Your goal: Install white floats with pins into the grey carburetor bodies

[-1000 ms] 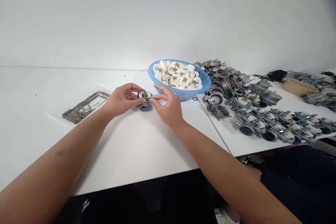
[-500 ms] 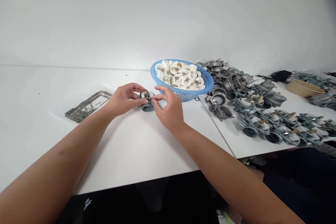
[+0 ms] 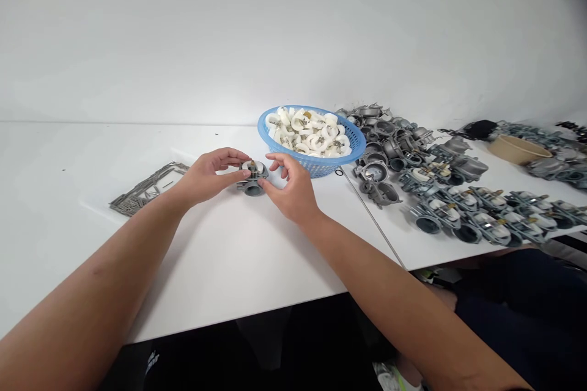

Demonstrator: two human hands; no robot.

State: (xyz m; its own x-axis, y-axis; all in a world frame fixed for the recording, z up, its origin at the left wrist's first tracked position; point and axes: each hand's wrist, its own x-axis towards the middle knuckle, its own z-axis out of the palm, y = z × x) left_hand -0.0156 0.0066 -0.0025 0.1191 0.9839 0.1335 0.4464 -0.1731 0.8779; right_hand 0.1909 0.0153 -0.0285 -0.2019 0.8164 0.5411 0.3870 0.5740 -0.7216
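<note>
A small grey metal carburetor body [image 3: 253,187] stands on the white table with a white float and a brass piece in its upturned top. My left hand [image 3: 213,177] grips it from the left, thumb in front and fingertips behind. On the other side is my right hand [image 3: 293,188], its thumb tip against the body's right edge. The index finger of that hand is raised and apart from the thumb, and I see nothing between them. Just behind stands a blue plastic basket [image 3: 316,165] heaped with white floats [image 3: 312,131].
Left of my hands, thin metal pins [image 3: 137,198] lie on a clear tray. A black rubber ring [image 3: 339,172] is beside the basket. Grey carburetor bodies [image 3: 376,171] are piled at right, with float-fitted carburetors [image 3: 490,229] in rows before them. A tan bowl [image 3: 518,149] stands farther right.
My right thumb and index finger have parted from their pinch at the carburetor's top. The thumb is now lower on its edge. The whole view has shifted slightly.
</note>
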